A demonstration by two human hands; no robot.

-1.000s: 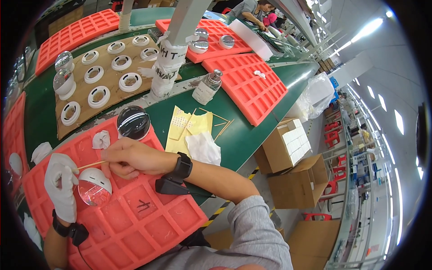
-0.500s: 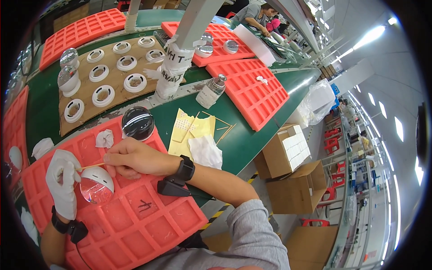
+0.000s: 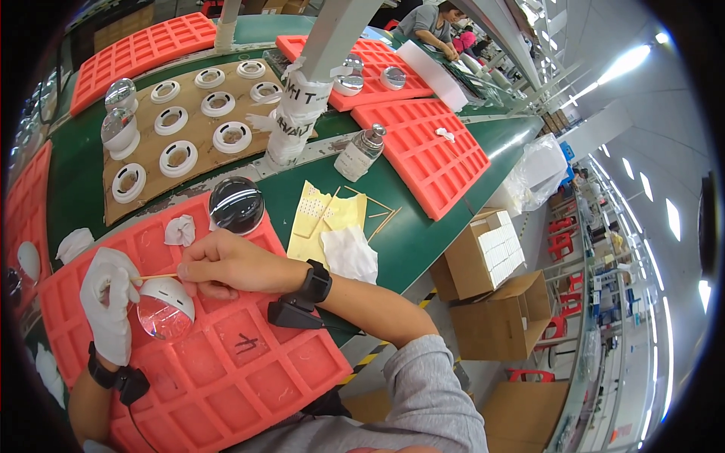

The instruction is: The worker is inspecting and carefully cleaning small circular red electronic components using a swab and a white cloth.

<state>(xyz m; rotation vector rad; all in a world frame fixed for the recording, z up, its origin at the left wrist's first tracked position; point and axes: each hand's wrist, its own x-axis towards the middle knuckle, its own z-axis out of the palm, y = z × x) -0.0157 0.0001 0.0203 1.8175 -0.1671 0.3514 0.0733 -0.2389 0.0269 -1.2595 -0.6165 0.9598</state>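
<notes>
Where the red foam tray (image 3: 195,364) fills the lower left of the frame, one thin wooden stick (image 3: 157,277) lies nearly level between two hands. Right hand (image 3: 226,260): bare, thumb and fingers pinching the stick's right end. Left hand (image 3: 106,306): white-gloved, fingers curled into a ring, tips at the stick's left end; whether gripping, cannot tell. One white-and-clear dome (image 3: 166,313): just below the stick, white part uppermost, clear part nearer the left hand.

Shows coral red on the gridded tray (image 3: 202,365), white on the glove (image 3: 111,325), tan on the stick (image 3: 157,276), green on the tabletop (image 3: 411,245), yellow-black stripes on floor tape (image 3: 368,359).
</notes>
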